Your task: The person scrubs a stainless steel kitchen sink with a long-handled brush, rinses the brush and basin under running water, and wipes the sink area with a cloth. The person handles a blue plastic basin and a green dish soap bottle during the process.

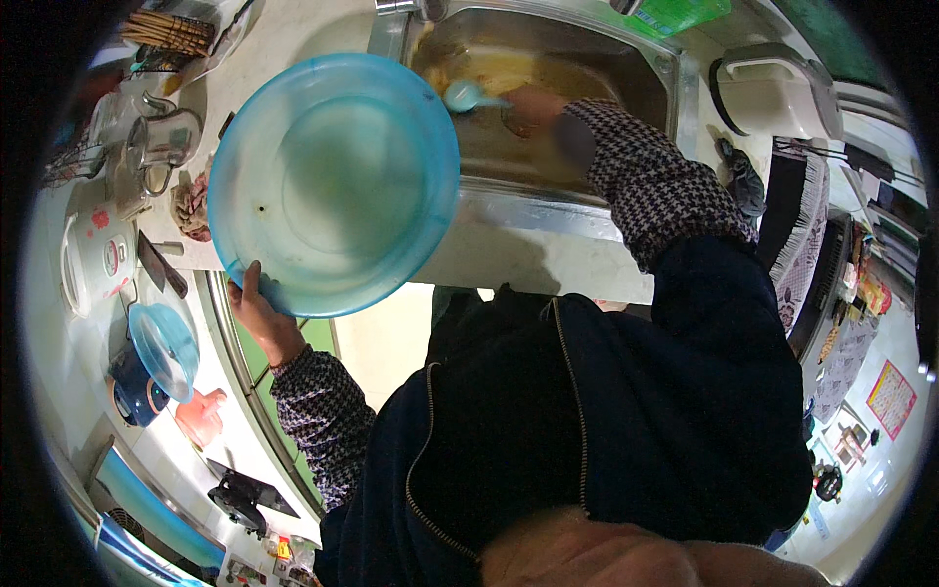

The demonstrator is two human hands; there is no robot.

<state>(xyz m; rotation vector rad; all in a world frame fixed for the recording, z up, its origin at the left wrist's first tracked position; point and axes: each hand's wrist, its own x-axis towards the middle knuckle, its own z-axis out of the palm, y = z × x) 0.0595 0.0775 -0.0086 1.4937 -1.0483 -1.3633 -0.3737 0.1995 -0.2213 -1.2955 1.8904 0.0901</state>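
My left hand (265,317) grips the near-left rim of a large translucent blue plastic basin (352,191). The basin overlaps the counter and the left edge of a metal sink (513,192). A small dark spot shows on its inside; whether water lies in it, I cannot tell. Over the sink, my right hand (539,108) is closed around the handle of a light blue plastic ladle (463,96), whose round bowl points left toward the basin. Brownish-yellow water or residue appears to cover the sink bottom. Both forearms wear houndstooth sleeve covers.
Left on the counter are a glass kettle (165,137), a crumpled cloth (192,207), a cleaver (158,264), a white rice cooker (99,253) and another blue basin (165,352). A faucet base (411,7) stands behind the sink. At right sit a white lidded container (770,92) and a dark bag (742,180).
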